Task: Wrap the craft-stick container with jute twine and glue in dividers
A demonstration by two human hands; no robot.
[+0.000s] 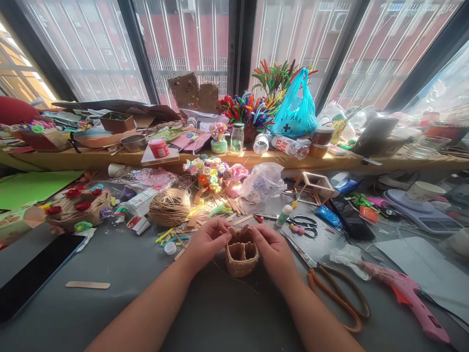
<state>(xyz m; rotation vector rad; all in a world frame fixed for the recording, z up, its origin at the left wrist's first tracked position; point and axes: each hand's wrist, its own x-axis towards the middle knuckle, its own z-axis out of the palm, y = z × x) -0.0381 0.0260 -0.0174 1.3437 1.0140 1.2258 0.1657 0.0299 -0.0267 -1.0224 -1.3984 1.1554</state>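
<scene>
A small brown twine-wrapped basket [242,267] stands on the grey table in front of me, a divider splitting its inside into two compartments. My left hand [208,243] pinches the raised back part at its left side, thumb and fingers closed. On the opposite side, my right hand [271,247] grips the same back part between thumb and fingers. Part of that back piece is hidden by my fingertips. Beyond my hands lie loose wooden sticks [234,203] and a ball of jute twine [169,207].
Large scissors [322,278] and a pink glue gun [410,298] lie to the right. At left are a black phone [36,274] and a wooden craft stick [88,284]. A cluttered ledge [205,160] runs along the windows, with a blue plastic bag [298,110] on it.
</scene>
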